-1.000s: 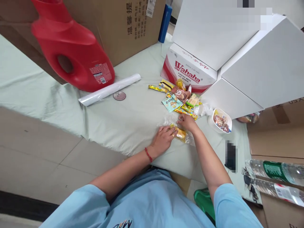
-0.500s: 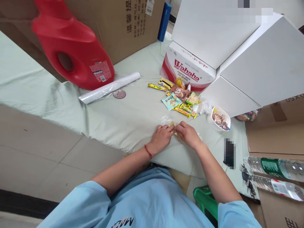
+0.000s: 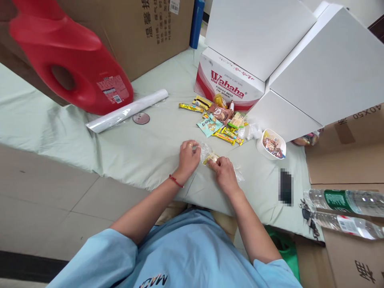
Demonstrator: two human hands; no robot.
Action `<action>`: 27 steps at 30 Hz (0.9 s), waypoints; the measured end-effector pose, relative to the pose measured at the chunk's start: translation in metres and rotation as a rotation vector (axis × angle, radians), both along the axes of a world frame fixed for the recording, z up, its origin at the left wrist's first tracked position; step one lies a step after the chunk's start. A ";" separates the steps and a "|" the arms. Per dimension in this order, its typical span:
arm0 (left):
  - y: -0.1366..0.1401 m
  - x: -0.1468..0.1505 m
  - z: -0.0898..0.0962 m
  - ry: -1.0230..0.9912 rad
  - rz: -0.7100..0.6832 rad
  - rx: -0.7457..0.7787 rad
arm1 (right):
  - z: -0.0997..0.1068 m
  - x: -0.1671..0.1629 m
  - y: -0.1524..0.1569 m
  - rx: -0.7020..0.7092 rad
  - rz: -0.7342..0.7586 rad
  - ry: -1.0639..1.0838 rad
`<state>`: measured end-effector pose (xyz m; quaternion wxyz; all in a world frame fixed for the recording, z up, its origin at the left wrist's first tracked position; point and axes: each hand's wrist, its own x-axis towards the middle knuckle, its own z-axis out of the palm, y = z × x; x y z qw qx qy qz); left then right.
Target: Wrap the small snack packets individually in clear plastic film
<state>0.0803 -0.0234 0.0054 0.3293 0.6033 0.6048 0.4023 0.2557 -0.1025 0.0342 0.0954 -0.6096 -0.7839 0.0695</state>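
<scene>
Fingers (image 3: 223,161) curled, right ones touching packet (image 3: 210,157).

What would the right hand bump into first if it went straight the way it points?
The right hand would first meet the little yellow packet, which its fingers seem to touch. Just past that is crinkly clear plastic, though depth is hard to judge.

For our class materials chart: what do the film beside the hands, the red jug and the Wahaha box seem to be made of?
Film: probably thin plastic, clear and glossy; it crinkles and catches light.
Jug: likely plastic, smooth with a soft sheen, judging by its rounded curves.
Box: apparently cardboard, printed, gloss unclear; flat faces meet at straight edges.
</scene>
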 end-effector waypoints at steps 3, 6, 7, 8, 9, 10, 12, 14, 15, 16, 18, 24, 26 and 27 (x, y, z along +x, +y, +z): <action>0.012 0.006 0.011 0.153 0.016 -0.045 | -0.001 -0.002 -0.002 0.025 0.003 -0.041; 0.015 0.020 0.022 0.271 -0.072 -0.152 | -0.005 -0.002 -0.003 0.062 0.003 -0.084; 0.013 0.025 0.026 0.293 -0.109 -0.179 | -0.006 -0.002 -0.002 0.072 0.001 -0.096; 0.011 0.029 0.029 0.308 -0.142 -0.189 | -0.007 -0.003 -0.002 0.082 0.000 -0.106; 0.008 0.033 0.032 0.313 -0.166 -0.186 | -0.007 -0.003 -0.002 0.089 -0.001 -0.113; 0.005 0.036 0.034 0.309 -0.175 -0.180 | -0.007 -0.003 -0.003 0.093 0.000 -0.118; 0.001 0.037 0.036 0.278 -0.155 -0.175 | -0.007 -0.003 -0.003 0.084 0.000 -0.117; 0.001 0.032 0.036 0.226 -0.120 -0.208 | -0.004 -0.003 -0.004 0.052 -0.010 -0.100; 0.002 0.028 0.034 0.189 -0.109 -0.234 | -0.003 -0.003 -0.005 0.031 -0.016 -0.087; 0.004 0.023 0.033 0.144 -0.100 -0.254 | -0.001 -0.003 -0.006 0.011 -0.020 -0.074; 0.007 0.013 0.031 0.036 -0.082 -0.260 | 0.002 -0.002 -0.008 -0.018 -0.020 -0.052; -0.014 0.014 0.034 -0.128 -0.241 0.030 | 0.013 -0.002 -0.021 -0.050 0.017 0.023; -0.027 0.023 0.030 -0.072 -0.423 0.130 | 0.016 0.003 -0.027 -0.054 0.057 0.103; -0.034 0.027 0.027 -0.017 -0.498 0.178 | 0.017 0.007 -0.029 -0.062 0.091 0.167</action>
